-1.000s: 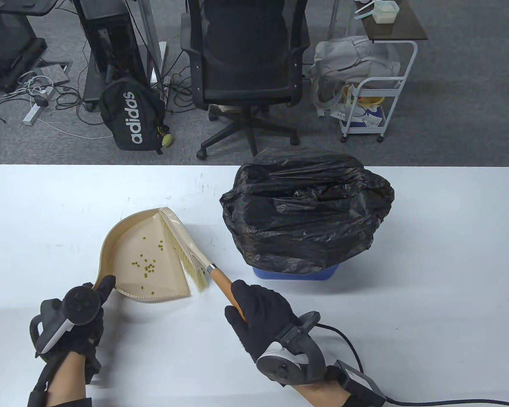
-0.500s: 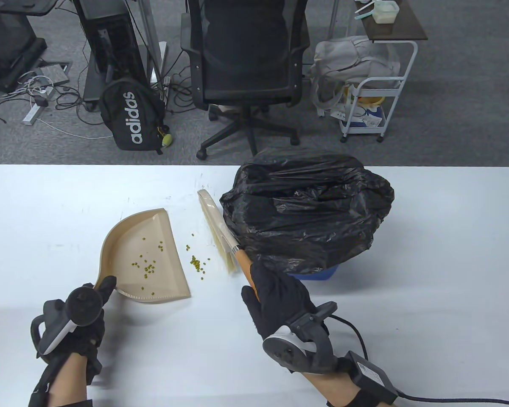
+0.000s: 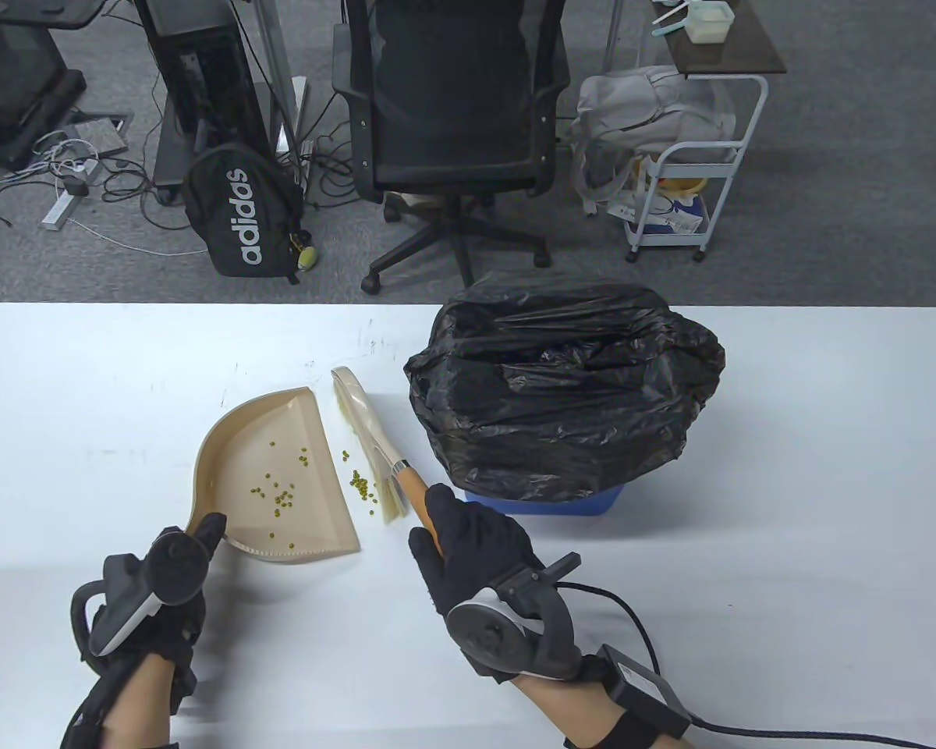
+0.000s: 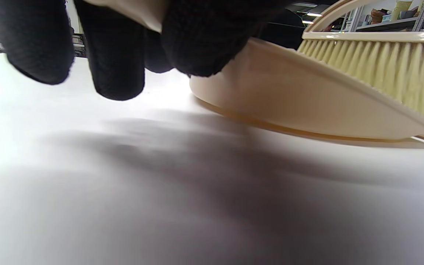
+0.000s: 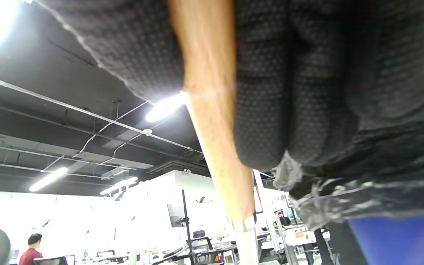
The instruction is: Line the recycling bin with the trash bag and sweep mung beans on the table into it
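A beige dustpan (image 3: 281,445) lies on the white table with several green mung beans (image 3: 281,493) inside; my left hand (image 3: 175,558) grips its handle at the near left corner. A few more beans (image 3: 362,485) lie on the table just right of the pan's open edge. My right hand (image 3: 468,546) holds the wooden handle (image 3: 415,488) of a beige hand brush (image 3: 366,437), whose bristles stand beside those beans. The blue recycling bin (image 3: 546,503), draped with a black trash bag (image 3: 561,382), stands to the right. In the left wrist view the dustpan (image 4: 307,99) and brush bristles (image 4: 381,70) are close.
A black office chair (image 3: 456,117), a black backpack (image 3: 242,211) and a white trolley (image 3: 686,172) stand on the floor beyond the table's far edge. A cable (image 3: 788,729) trails from my right wrist across the table's near right.
The brush first swung right, away from the dustpan towards the bag, baring a small pile of beans; now it has come back left against them. The dustpan shifted slightly right.
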Demonstrator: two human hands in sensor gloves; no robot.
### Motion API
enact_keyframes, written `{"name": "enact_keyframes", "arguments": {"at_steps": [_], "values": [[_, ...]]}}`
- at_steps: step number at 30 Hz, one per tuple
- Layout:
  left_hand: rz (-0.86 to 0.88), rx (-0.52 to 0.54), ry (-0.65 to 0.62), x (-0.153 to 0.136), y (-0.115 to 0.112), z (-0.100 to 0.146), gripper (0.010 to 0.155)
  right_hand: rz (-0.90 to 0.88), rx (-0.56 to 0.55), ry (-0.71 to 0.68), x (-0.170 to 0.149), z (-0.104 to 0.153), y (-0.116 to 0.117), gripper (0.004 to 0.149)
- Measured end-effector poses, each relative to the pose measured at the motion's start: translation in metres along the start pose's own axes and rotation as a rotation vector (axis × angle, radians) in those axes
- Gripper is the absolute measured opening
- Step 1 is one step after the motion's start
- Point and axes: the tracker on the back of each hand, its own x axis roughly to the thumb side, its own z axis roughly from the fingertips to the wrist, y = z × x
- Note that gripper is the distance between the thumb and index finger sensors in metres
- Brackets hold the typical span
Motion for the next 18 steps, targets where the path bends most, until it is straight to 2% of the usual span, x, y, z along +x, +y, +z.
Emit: {"name": "enact_keyframes", "arguments": {"at_steps": [4, 9, 13, 18], "values": [[-0.004, -0.005, -0.001, 0.003, -0.001, -0.001, 0.07, -0.076, 0.004, -0.006, 0.005, -0.002, 0.005, 0.055], [0.003, -0.005, 0.001, 0.002, -0.001, -0.001, 0.07, -0.104, -0.013, -0.093, 0.012, -0.001, 0.009, 0.055], [0.021, -0.01, 0.007, 0.0, 0.0, -0.002, 0.071, -0.141, -0.038, -0.11, 0.013, 0.0, -0.001, 0.055], [0.024, -0.008, 0.011, -0.002, 0.001, -0.002, 0.071, -0.051, -0.061, -0.127, 0.009, 0.001, -0.015, 0.055]]}}
